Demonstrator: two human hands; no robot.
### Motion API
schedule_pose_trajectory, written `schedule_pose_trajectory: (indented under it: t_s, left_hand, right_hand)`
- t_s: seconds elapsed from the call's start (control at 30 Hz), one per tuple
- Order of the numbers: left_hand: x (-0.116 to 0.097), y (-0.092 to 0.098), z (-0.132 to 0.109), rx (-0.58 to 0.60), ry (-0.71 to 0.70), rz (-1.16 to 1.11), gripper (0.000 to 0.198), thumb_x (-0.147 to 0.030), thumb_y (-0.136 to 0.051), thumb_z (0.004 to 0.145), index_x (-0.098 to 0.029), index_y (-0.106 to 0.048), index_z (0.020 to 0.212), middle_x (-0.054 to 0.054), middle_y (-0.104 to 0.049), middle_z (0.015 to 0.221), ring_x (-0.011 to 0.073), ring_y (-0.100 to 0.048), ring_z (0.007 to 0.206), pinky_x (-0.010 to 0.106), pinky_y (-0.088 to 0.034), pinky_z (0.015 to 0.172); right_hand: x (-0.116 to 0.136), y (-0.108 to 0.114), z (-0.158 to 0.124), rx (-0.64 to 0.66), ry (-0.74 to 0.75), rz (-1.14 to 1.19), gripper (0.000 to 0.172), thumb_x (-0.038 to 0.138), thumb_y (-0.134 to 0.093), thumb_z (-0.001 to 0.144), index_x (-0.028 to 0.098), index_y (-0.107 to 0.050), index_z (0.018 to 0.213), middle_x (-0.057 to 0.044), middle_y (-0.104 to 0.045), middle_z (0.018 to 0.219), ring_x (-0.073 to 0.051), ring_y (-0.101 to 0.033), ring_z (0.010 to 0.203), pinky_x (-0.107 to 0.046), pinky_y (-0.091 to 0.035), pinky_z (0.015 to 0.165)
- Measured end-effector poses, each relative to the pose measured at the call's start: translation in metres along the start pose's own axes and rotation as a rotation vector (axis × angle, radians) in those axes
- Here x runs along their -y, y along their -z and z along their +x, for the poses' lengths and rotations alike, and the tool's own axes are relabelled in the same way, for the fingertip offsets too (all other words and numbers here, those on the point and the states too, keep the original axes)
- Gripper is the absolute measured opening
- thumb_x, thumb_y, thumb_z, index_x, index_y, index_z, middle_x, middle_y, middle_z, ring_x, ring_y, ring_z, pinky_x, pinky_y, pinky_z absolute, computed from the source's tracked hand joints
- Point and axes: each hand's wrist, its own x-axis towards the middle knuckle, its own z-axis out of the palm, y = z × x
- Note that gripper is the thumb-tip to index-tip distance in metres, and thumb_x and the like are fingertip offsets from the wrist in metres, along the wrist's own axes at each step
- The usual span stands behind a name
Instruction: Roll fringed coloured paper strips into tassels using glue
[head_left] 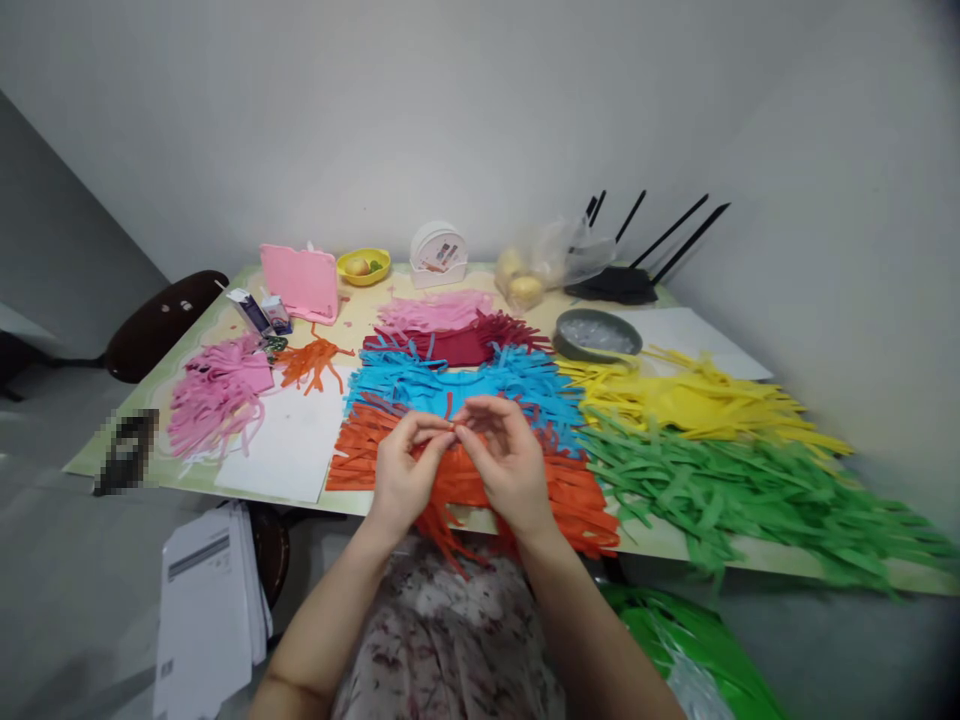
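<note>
My left hand (409, 468) and my right hand (508, 465) meet above the near edge of the table, thumbs and forefingers pinched tip to tip. Between them is a thin orange strip (450, 404), its end poking up past the fingertips. Under my hands lies orange fringed material (577, 495), cut into many narrow strips, some hanging over the table edge. Just beyond it is a blue fringed piece (469, 383), then a dark red one (459, 346) and a pink one (435, 310). The exact grip on the strip is partly hidden by my fingers.
Yellow (705, 400) and green fringed pieces (720, 490) spread to the right, near a grey bowl (598, 336) and a black router (615, 284). Leftward lie pink fringe (217, 395), a small orange bundle (311, 360), white sheets (281, 440) and a pink tablet case (301, 283).
</note>
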Motion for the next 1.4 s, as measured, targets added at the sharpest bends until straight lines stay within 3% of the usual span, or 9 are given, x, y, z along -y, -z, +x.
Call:
schedule_pose_trajectory:
  t_s: [0.13,0.23,0.43,0.7,1.03,1.13,1.23,1.3,1.4]
  left_hand:
    - [-0.002,0.003,0.000,0.036,0.002,-0.027,0.018,-0.024,-0.066,0.083,-0.017,-0.061,0.099,0.006,-0.071,0.099,0.0175,-0.068,0.096,0.029,-0.052,0.088]
    - [-0.001,0.007,0.000,0.017,0.005,0.010,0.011,-0.024,-0.066,0.082,-0.016,-0.065,0.090,0.006,-0.070,0.092,0.0175,-0.067,0.090,0.028,-0.052,0.084]
    - [0.006,0.010,0.002,-0.036,0.021,-0.004,0.014,-0.030,-0.068,0.080,-0.016,-0.066,0.080,0.004,-0.071,0.081,0.0162,-0.067,0.079,0.027,-0.053,0.076]
    - [0.005,0.014,0.003,0.071,0.000,0.081,0.015,-0.027,-0.068,0.080,-0.017,-0.072,0.090,0.006,-0.075,0.091,0.0185,-0.069,0.088,0.029,-0.052,0.083]
    - [0.022,0.022,-0.002,0.027,0.078,-0.028,0.018,-0.033,-0.067,0.080,-0.016,-0.073,0.085,0.003,-0.072,0.073,0.0172,-0.067,0.072,0.029,-0.052,0.075]
    - [0.036,0.064,-0.001,0.016,0.077,0.102,0.024,-0.037,-0.063,0.083,-0.016,-0.072,0.091,0.003,-0.071,0.073,0.0176,-0.066,0.073,0.029,-0.052,0.074]
    - [0.042,0.153,0.003,-0.266,0.025,0.610,0.032,-0.034,-0.045,0.092,-0.016,-0.069,0.102,0.006,-0.071,0.086,0.0192,-0.066,0.082,0.031,-0.052,0.078]
    - [0.040,0.216,0.008,-0.497,0.019,0.977,0.031,-0.025,-0.041,0.090,-0.014,-0.068,0.099,0.010,-0.068,0.100,0.0232,-0.062,0.098,0.038,-0.047,0.092]
    - [0.043,0.270,0.024,-0.522,0.063,1.133,0.030,-0.021,-0.043,0.088,-0.009,-0.068,0.100,0.016,-0.063,0.109,0.0294,-0.052,0.111,0.049,-0.036,0.103]
  right_hand:
    - [0.002,0.003,0.003,-0.039,-0.023,0.054,0.023,0.026,-0.066,0.084,0.025,-0.058,0.106,-0.003,-0.062,0.094,-0.017,-0.063,0.089,-0.033,-0.053,0.084]
    - [0.003,0.001,0.002,-0.069,-0.034,0.049,0.024,0.028,-0.068,0.082,0.025,-0.058,0.105,-0.003,-0.063,0.093,-0.017,-0.063,0.088,-0.033,-0.054,0.083]
    - [-0.002,0.003,0.002,0.062,-0.123,0.059,0.027,0.034,-0.071,0.079,0.025,-0.064,0.103,-0.003,-0.069,0.095,-0.019,-0.066,0.088,-0.033,-0.055,0.080]
    - [0.004,0.015,0.009,0.143,-0.087,-0.209,0.016,0.035,-0.065,0.084,0.021,-0.066,0.076,-0.001,-0.064,0.075,-0.016,-0.059,0.070,-0.029,-0.047,0.067]
    - [0.002,-0.011,0.002,-0.059,-0.034,-0.175,0.021,0.032,-0.063,0.084,0.021,-0.057,0.067,0.002,-0.055,0.064,-0.015,-0.052,0.063,-0.027,-0.042,0.061]
    - [-0.002,-0.016,-0.006,0.051,-0.025,-0.199,0.011,0.031,-0.061,0.086,0.021,-0.064,0.082,0.000,-0.061,0.073,-0.016,-0.057,0.069,-0.028,-0.045,0.066]
    - [-0.011,-0.009,-0.014,0.142,-0.065,-0.204,0.023,0.032,-0.060,0.087,0.021,-0.064,0.107,-0.002,-0.065,0.085,-0.016,-0.061,0.077,-0.028,-0.048,0.070]
    - [-0.019,-0.001,-0.018,0.130,-0.106,-0.234,0.024,0.034,-0.059,0.088,0.021,-0.065,0.107,-0.004,-0.068,0.090,-0.017,-0.062,0.079,-0.028,-0.048,0.071]
    - [-0.032,0.007,-0.016,0.108,-0.151,-0.302,0.022,0.037,-0.057,0.089,0.020,-0.068,0.098,-0.006,-0.070,0.095,-0.018,-0.063,0.082,-0.029,-0.048,0.075]
